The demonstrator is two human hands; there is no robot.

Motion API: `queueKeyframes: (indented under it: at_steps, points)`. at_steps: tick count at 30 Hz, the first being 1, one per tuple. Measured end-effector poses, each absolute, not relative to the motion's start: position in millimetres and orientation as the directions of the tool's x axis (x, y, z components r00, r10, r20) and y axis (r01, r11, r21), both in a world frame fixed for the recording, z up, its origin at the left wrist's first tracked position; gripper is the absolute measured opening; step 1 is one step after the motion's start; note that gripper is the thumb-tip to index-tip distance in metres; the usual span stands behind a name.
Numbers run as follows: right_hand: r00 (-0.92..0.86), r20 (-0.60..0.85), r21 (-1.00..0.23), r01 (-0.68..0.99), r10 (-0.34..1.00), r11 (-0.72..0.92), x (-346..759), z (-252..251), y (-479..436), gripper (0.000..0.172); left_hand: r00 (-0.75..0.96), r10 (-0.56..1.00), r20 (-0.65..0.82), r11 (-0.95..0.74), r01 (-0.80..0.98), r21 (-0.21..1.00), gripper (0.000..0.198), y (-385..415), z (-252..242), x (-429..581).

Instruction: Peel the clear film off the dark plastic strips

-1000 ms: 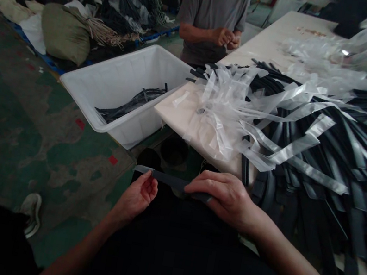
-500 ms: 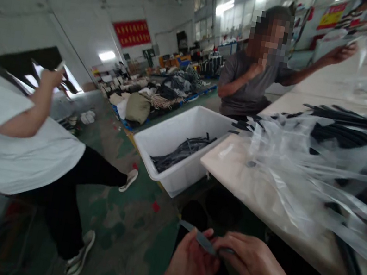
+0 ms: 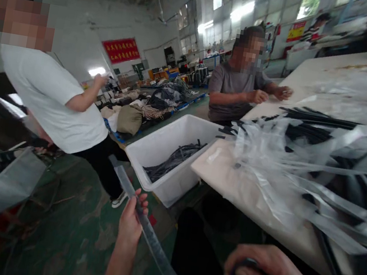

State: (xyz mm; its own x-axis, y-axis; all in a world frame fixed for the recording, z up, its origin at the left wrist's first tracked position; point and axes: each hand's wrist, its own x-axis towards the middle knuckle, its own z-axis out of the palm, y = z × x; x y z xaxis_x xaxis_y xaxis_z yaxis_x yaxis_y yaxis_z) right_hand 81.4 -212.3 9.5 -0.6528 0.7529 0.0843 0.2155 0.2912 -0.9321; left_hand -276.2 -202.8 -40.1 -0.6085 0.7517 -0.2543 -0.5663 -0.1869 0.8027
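A long, flat, dark grey strip (image 3: 162, 261) sags in a curve between my two hands. My left hand (image 3: 133, 216) grips it near its far end, which sticks out past the fingers towards the upper left. Closed around the strip's other end is my right hand (image 3: 262, 268), where a dark loop shows at the thumb. The strip's material cannot be told for sure. To the right of my hands, dark strips (image 3: 320, 119) and crumpled clear plastic film (image 3: 269, 170) lie in a heap on the table.
A white bin (image 3: 147, 183) with dark strips in it stands at the corner of the pale table (image 3: 250, 200). Beyond it sits a co-worker in grey (image 3: 229, 86). Another person in white (image 3: 53, 97) stands at left, near a grey cart (image 3: 1, 191).
My hands were close together at the strip; now they are far apart, left hand up and left, right hand rightward, with the strip stretched out. The seated co-worker's hands have come together.
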Motion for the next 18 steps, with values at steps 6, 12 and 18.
queueKeyframes:
  at_steps: [6, 12, 18]
  points:
    - [-0.576, 0.157, -0.985, -0.148, 0.803, 0.087, 68.4, 38.7, -172.3, 0.042, -0.088, 0.987, -0.133, 0.091, -0.376, 0.922, 0.037, -210.7, -22.9, -171.7]
    - [-0.444, 0.182, -0.957, -0.283, 0.878, 0.055, 86.2, 46.5, -131.2, 0.043, 0.236, 0.926, -0.294, 0.336, -0.166, 0.927, 0.039, -223.8, -33.6, -136.5]
    - [-0.395, 0.203, -0.978, -0.129, 0.896, 0.165, 85.4, 59.3, -129.4, 0.034, 0.269, 0.933, -0.237, 0.276, -0.119, 0.954, 0.052, -217.5, -18.4, -125.1]
